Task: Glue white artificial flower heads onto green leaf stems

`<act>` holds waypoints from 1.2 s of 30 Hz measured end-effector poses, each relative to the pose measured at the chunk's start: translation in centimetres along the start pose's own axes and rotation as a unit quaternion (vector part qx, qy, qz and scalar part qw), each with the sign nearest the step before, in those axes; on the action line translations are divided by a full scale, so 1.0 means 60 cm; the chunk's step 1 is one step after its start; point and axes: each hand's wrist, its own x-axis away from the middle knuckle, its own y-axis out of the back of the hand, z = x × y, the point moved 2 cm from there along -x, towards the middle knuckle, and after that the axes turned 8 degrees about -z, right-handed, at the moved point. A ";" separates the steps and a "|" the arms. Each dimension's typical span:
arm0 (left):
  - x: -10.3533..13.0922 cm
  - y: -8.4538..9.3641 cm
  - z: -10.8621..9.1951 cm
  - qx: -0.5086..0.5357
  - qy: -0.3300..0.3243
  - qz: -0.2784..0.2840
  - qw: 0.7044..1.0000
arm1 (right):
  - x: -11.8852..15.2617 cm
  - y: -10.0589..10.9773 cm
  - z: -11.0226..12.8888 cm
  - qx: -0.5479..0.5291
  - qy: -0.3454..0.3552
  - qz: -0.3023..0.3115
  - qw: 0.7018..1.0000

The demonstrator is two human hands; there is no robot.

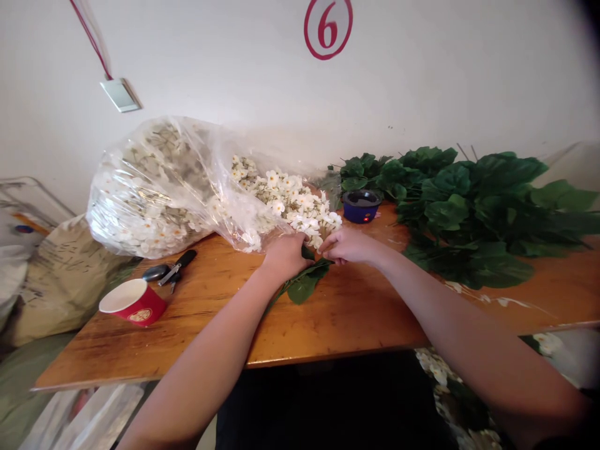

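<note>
My left hand [287, 255] is closed around the stems of a green artificial leaf sprig [302, 287], whose leaves hang just over the table. Close by on the right, my right hand [344, 245] pinches its thumb and fingers together at the edge of the white artificial flowers [304, 209]. What lies between those fingertips is too small to make out. The flowers spill from the mouth of a big clear plastic bag [150, 181]. Just behind my right hand stands a small blue pot [360, 207] with a dark inside and a red light.
A large heap of green artificial leaves [469, 200] covers the table's right side. At the left stand a red and white paper cup [134, 303] and a black-handled tool [175, 267]. The wooden table [328, 331] meets a white wall; sacks [60, 275] lie beyond its left edge.
</note>
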 end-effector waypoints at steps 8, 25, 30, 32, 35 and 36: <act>-0.002 0.012 0.009 0.066 -0.019 -0.040 0.997 | 0.006 -0.003 0.008 0.049 0.013 0.097 0.994; -0.016 0.034 0.039 0.398 0.117 0.026 0.910 | 0.004 -0.012 0.001 0.032 -0.026 0.065 0.997; -0.009 0.038 0.024 0.364 0.144 0.052 0.919 | 0.004 -0.012 0.003 0.045 -0.018 0.038 0.998; -0.008 0.035 0.027 0.285 0.122 0.044 0.950 | 0.004 -0.011 0.003 0.056 -0.010 0.023 0.998; -0.006 0.029 0.035 0.157 0.087 0.031 0.983 | 0.006 -0.009 0.005 0.066 -0.002 0.005 0.998; -0.006 0.027 0.038 0.123 0.081 0.029 0.989 | 0.007 -0.008 0.006 0.067 -0.003 0.002 0.998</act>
